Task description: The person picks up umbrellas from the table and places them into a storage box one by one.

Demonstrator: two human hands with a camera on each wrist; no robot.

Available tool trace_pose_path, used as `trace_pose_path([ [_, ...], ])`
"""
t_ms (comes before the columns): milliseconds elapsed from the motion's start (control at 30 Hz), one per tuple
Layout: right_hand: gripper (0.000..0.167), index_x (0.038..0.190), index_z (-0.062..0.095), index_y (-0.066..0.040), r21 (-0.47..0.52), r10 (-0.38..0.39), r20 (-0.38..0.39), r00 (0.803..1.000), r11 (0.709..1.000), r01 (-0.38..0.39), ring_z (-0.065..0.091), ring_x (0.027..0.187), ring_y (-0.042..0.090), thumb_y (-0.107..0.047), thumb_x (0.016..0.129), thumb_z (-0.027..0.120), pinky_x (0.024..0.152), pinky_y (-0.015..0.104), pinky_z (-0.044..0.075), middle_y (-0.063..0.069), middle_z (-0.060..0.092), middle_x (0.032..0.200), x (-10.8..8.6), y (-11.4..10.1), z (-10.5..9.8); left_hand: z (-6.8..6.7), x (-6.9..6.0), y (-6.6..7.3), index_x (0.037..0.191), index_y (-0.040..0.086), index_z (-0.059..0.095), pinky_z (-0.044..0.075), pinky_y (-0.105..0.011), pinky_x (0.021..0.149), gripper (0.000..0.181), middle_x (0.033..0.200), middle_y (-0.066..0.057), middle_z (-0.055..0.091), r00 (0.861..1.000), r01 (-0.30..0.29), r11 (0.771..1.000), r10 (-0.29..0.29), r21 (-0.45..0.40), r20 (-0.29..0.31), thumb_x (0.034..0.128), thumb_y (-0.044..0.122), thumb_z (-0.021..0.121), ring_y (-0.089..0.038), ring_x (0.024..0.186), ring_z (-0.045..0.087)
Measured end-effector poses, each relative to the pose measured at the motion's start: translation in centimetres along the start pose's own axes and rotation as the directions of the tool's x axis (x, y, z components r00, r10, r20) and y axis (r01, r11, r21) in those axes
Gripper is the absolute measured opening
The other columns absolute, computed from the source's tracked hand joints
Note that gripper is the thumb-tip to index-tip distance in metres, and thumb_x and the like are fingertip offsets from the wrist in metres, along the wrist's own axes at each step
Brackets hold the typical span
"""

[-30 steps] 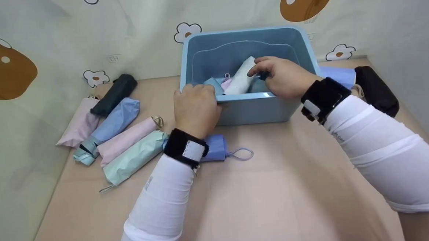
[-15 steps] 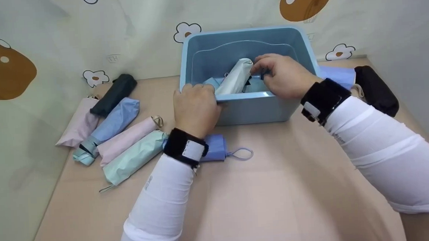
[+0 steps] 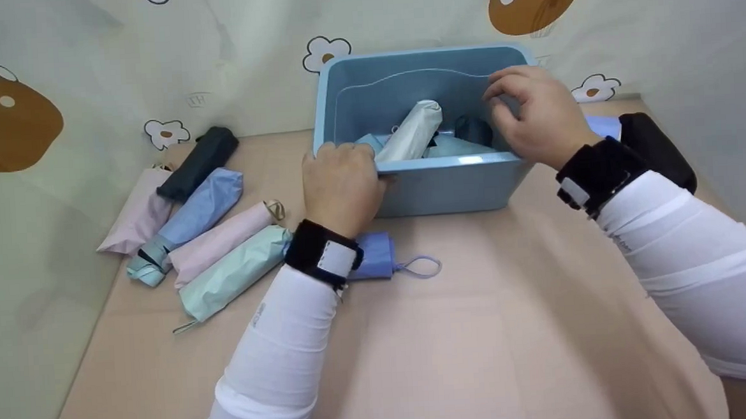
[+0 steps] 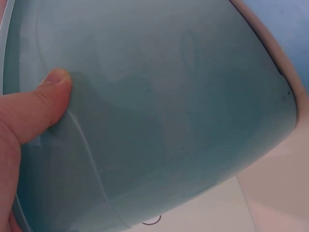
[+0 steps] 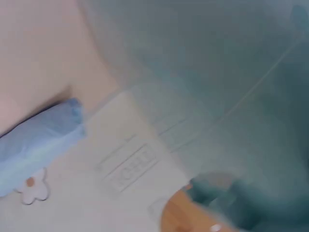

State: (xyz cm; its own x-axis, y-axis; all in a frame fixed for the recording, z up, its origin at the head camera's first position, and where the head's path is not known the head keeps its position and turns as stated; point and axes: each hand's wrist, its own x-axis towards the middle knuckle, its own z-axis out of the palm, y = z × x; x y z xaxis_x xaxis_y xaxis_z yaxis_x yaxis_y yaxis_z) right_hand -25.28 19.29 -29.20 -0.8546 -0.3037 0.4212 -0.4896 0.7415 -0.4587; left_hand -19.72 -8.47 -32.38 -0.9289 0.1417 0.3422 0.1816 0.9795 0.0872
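Observation:
A blue plastic bin [image 3: 448, 185] stands at the back of the table. My left hand [image 3: 343, 189] grips its front-left rim, the thumb [image 4: 50, 94] pressing on the outer wall in the left wrist view. Over the right rim hovers my right hand [image 3: 537, 118], fingers loosely bent and nothing seen in them. Inside the bin, a pale folded umbrella [image 3: 410, 131] leans at a slant. Beside it lie a dark folded umbrella [image 3: 473, 130] and a blue-green one [image 3: 458, 146]; the front wall and the left hand hide parts of the contents.
Left of the bin lie several folded umbrellas, among them a dark one [image 3: 198, 164], a pink one [image 3: 221, 243] and a mint one [image 3: 236, 274]. A violet-blue umbrella [image 3: 374, 255] is partly under the left wrist. Right of the bin lies a black one [image 3: 657, 150].
The pale umbrella has tipped leftward and settled in the bin. My right hand has let go and risen right, out over the rim. The left hand has stayed on the rim.

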Motion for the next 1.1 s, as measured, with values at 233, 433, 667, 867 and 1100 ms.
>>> trace_pose_path([
  [233,0.037,0.122,0.072,0.002,0.078,0.209,-0.080,0.975,0.976,-0.203,0.059,0.136,0.036,-0.023,0.108,0.048,0.118,0.057,0.042,0.018,0.067,0.140,-1.2,3.4,-1.8,-0.2,0.2,0.0,0.108,0.008,0.076,0.051,-0.050,0.086,0.045,0.102,-0.009,0.078,1.000,0.010,1.000,-0.010,-0.003,0.026,0.0900,0.050,0.080,-0.032,0.092,0.066],
  [433,0.043,0.124,0.071,0.002,0.051,0.262,-0.087,0.961,0.965,-0.258,0.058,0.131,0.041,-0.029,0.108,0.046,0.116,0.062,0.042,0.023,0.066,0.138,-1.9,5.8,-2.5,-0.2,0.1,0.0,0.109,0.009,0.076,0.051,-0.050,0.086,0.047,0.101,-0.009,0.077,0.999,0.017,1.000,-0.017,-0.013,0.029,0.0898,0.051,0.080,-0.032,0.092,0.066],
  [667,0.052,0.134,0.064,0.006,-0.110,0.308,-0.012,0.951,0.945,-0.307,0.056,0.128,0.050,-0.035,0.109,0.044,0.108,0.068,0.042,0.031,0.064,0.135,-2.9,9.7,-2.6,0.0,0.1,0.0,0.103,0.009,0.075,0.051,-0.050,0.083,0.043,0.100,-0.009,0.078,1.000,0.006,1.000,-0.006,-0.011,0.015,0.0879,0.048,0.082,-0.033,0.092,0.067],
  [867,0.068,0.154,0.042,0.007,-0.227,0.456,0.171,0.874,0.881,-0.415,0.038,0.145,0.058,-0.045,0.110,0.040,0.117,0.073,0.032,0.035,0.040,0.159,-3.8,12.3,-2.8,0.0,0.1,0.1,0.105,0.009,0.075,0.051,-0.050,0.083,0.045,0.099,-0.009,0.077,1.000,0.014,1.000,-0.014,-0.007,0.026,0.0883,0.050,0.082,-0.032,0.091,0.067],
  [1100,0.080,0.162,0.028,0.004,-0.315,0.536,0.252,0.806,0.833,-0.455,0.025,0.150,0.062,-0.053,0.108,0.041,0.117,0.077,0.025,0.033,0.024,0.168,-4.5,13.8,-2.8,0.0,0.1,0.1,0.107,0.009,0.075,0.051,-0.050,0.085,0.045,0.101,-0.009,0.077,0.999,0.018,1.000,-0.018,-0.005,0.036,0.0896,0.050,0.080,-0.032,0.092,0.066],
])
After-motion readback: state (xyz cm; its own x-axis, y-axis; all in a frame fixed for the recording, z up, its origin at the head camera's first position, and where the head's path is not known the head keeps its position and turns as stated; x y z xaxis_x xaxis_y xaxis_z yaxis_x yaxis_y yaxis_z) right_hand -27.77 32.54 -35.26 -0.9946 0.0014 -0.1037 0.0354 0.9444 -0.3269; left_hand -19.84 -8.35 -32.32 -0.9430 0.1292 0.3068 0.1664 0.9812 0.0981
